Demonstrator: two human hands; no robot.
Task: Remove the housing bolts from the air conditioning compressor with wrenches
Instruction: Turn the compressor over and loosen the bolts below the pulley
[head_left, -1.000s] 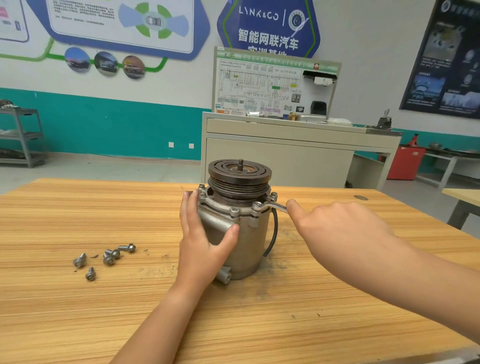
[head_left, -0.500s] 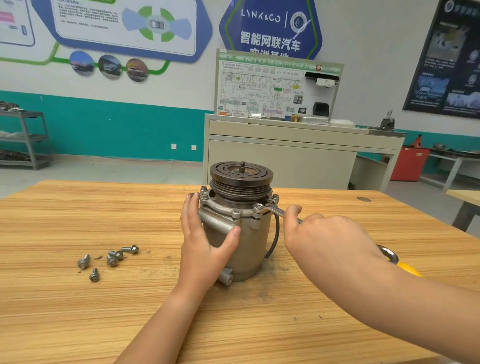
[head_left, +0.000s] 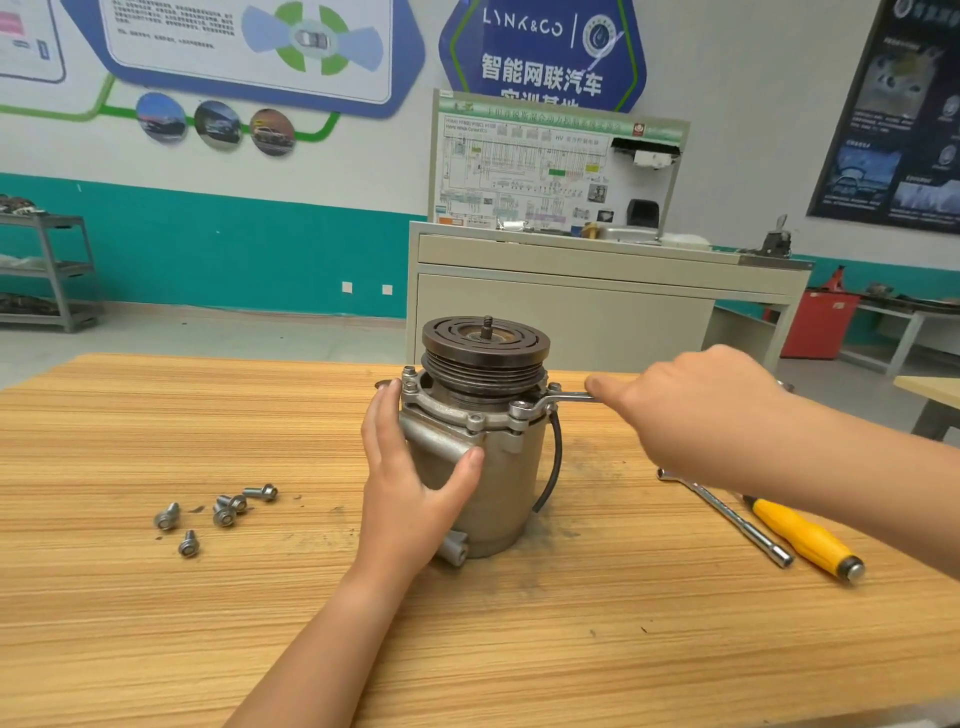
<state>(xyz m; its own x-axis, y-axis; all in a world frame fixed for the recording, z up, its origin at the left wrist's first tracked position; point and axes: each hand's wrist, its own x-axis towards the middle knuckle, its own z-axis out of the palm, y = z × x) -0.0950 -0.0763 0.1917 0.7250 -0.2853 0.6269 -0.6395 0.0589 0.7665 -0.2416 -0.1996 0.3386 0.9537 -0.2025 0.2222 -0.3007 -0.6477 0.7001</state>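
Grey cast-metal compressor (head_left: 483, 467) is standing upright near the middle of the wooden table (head_left: 156, 623). It is wearing a dark, grooved pulley (head_left: 485, 353) on top, with a threaded stub poking up from the centre. Flange bolts (head_left: 474, 420) are sitting under the pulley, and a black cable (head_left: 555, 467) is looping down the right side.

The left hand (head_left: 410, 483) is pressing flat against the housing, fingers straight and thumb spread across the front. The right hand (head_left: 696, 410) is gripping the handle of a wrench (head_left: 563, 399), whose ring end is sitting over one flange bolt.

Five loose bolts (head_left: 224, 514) are lying to the left of the compressor. A steel bar (head_left: 727, 514) and a yellow-handled tool (head_left: 800, 535) are lying side by side to the right.
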